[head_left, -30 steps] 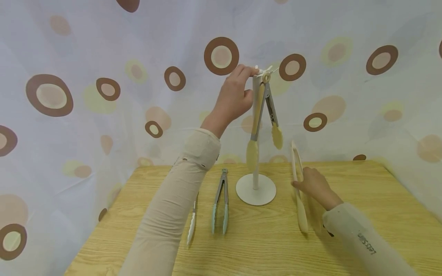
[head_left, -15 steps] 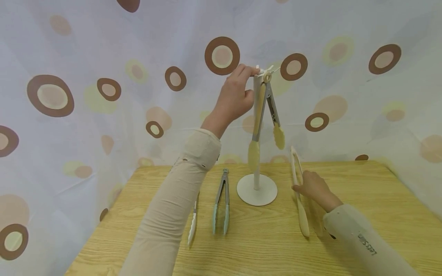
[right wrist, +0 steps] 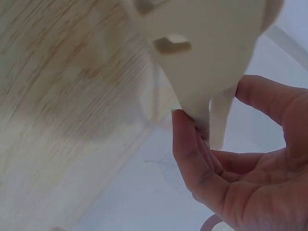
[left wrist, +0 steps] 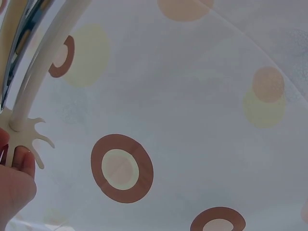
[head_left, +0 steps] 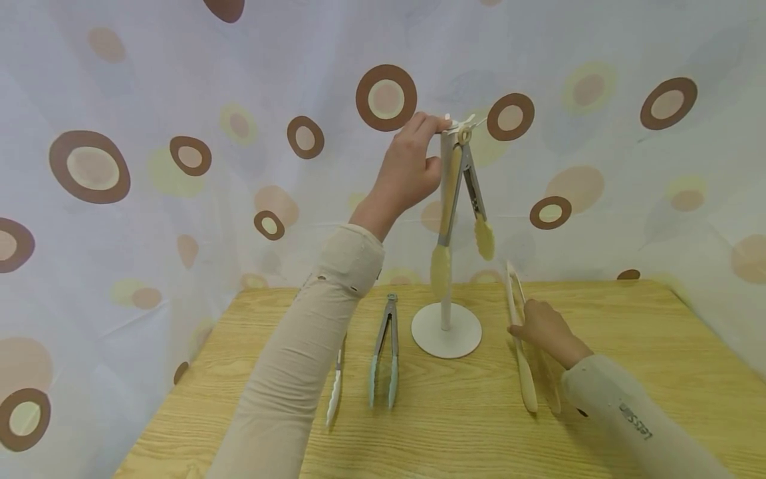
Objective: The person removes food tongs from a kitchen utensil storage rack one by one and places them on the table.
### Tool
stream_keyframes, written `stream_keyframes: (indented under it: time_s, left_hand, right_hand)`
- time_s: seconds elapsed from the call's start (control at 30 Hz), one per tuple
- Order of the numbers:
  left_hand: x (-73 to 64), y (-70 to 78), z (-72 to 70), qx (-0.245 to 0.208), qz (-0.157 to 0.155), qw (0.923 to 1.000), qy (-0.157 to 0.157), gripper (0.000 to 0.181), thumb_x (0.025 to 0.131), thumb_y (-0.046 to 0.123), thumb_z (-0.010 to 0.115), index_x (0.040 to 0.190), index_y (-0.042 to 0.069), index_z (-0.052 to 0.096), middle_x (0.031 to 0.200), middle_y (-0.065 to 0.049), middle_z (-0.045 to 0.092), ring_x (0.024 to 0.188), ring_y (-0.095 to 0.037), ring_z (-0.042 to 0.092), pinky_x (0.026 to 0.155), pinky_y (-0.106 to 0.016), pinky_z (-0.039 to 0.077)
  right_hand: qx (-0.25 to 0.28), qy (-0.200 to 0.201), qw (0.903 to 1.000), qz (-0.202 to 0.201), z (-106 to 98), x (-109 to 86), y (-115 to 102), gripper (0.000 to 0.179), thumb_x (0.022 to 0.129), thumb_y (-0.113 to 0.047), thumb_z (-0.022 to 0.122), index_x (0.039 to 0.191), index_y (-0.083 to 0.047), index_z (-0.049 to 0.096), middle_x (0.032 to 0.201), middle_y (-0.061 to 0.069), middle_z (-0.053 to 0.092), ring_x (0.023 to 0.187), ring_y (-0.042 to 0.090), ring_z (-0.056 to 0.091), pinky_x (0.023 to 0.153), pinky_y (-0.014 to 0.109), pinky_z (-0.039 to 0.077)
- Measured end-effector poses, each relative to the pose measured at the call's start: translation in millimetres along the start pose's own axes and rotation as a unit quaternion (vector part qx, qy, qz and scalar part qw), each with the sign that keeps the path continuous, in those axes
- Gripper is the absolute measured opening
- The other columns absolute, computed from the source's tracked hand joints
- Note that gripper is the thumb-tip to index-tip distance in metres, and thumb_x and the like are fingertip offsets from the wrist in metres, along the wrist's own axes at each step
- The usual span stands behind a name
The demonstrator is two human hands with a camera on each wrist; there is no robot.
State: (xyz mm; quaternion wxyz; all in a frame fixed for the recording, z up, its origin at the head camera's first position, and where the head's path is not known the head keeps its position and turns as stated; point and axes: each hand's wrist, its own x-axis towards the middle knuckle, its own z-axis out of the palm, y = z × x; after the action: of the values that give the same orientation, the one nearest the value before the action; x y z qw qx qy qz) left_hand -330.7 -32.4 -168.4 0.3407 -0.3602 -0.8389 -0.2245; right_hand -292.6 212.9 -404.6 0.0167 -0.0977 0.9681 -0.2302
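Observation:
My left hand [head_left: 408,163] grips the hooked top of a white utensil stand [head_left: 445,330]. In the left wrist view its fingers pinch the stand's hook ring [left wrist: 29,132]. Yellow-tipped metal tongs [head_left: 441,266] hang by their loop from one of the hooks, arms spread. Over the table on the right, my right hand [head_left: 546,330] pinches cream-coloured tongs [head_left: 525,376] partway along their arms, hinge end tilted up and away. The right wrist view shows a slotted wide end of these tongs [right wrist: 207,48] close up, with thumb and fingers on either side of the arms.
Blue-tipped metal tongs [head_left: 383,352] lie on the wooden table [head_left: 455,426], left of the stand's round base. White-tipped tongs [head_left: 335,392] lie further left, partly hidden by the left sleeve. A patterned curtain [head_left: 251,80] hangs behind the table.
My right hand and the far end of the cream tongs have sunk slightly towards the table. The left hand keeps its hold on the stand. The view has shifted a little.

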Motion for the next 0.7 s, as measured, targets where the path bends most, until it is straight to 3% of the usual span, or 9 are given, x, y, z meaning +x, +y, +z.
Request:
stream_keyframes:
  time_s: [0.53, 0.7]
  left_hand:
    - [0.1, 0.8, 0.2, 0.0, -0.003, 1.0, -0.004, 0.048, 0.08, -0.01, 0.046, 0.125, 0.001, 0.056, 0.119, -0.011, 0.055, 0.113, -0.021, 0.052, 0.076, -0.025, 0.035]
    - [0.2, 0.4, 0.0, 0.002, -0.002, 1.0, -0.004, 0.048, 0.08, -0.01, 0.046, 0.125, 0.001, 0.056, 0.119, -0.011, 0.055, 0.112, -0.021, 0.052, 0.076, -0.026, 0.035]
  right_hand:
    - [-0.01, -0.008, 0.9997, -0.019, 11, 1.1, 0, 0.031, 0.086, -0.013, 0.069, 0.07, -0.002, 0.043, 0.063, 0.004, 0.04, 0.053, 0.015, 0.038, 0.049, 0.026, 0.034]
    - [-0.015, -0.011, 0.9997, -0.019, 14, 2.4, 0, 0.027, 0.086, -0.012, 0.068, 0.074, 0.002, 0.048, 0.064, 0.006, 0.043, 0.055, 0.017, 0.041, 0.05, 0.028, 0.036]
